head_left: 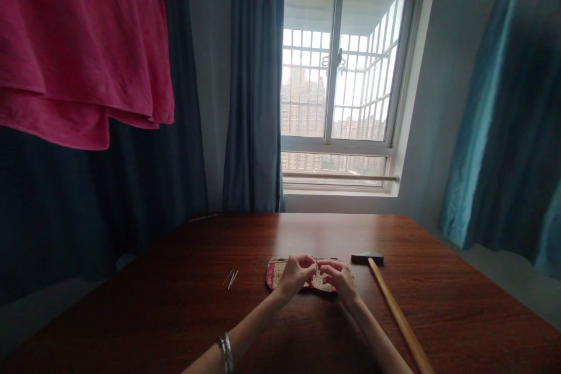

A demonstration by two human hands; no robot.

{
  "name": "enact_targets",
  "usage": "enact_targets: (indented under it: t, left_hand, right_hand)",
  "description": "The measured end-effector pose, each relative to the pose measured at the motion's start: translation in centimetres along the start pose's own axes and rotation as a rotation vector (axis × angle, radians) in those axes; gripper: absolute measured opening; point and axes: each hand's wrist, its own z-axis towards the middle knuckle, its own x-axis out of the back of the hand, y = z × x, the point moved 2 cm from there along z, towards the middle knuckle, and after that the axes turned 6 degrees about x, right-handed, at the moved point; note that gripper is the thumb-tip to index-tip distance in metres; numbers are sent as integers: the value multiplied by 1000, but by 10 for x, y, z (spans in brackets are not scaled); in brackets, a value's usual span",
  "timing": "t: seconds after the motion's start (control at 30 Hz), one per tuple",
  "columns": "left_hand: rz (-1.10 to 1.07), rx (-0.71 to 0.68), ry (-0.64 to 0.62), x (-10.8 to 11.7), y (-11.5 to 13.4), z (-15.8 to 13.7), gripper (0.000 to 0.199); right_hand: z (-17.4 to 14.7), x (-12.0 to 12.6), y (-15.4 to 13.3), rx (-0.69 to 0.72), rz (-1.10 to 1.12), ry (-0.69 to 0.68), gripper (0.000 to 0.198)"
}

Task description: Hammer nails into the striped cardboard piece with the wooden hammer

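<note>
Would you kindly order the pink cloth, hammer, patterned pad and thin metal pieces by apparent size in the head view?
1. Pink cloth
2. Hammer and patterned pad: unsure, pad partly covered
3. Thin metal pieces

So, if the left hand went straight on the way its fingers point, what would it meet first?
Probably the fingertips of the right hand, just across from the left hand; whether they already touch is unclear.
</note>
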Motion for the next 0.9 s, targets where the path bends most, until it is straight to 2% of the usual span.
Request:
enact_targets:
  t: [0.2,0.47,0.77,0.9]
  left_hand:
    - [-38,-19,55,-6,-9,10,31]
    - [-6,-49,42,-6,-14,8,35]
    - [80,-64,-31,-3,-15,5,37]
    - [167,-121,81,12,-12,9,30]
  right_hand:
    - [-4,-1,-17,14,68,-24,25]
    - [2,0,-1,-35,96,10,30]
    - [2,3,1,-24,94,20,30]
    - [6,9,4,-3,65,76,32]
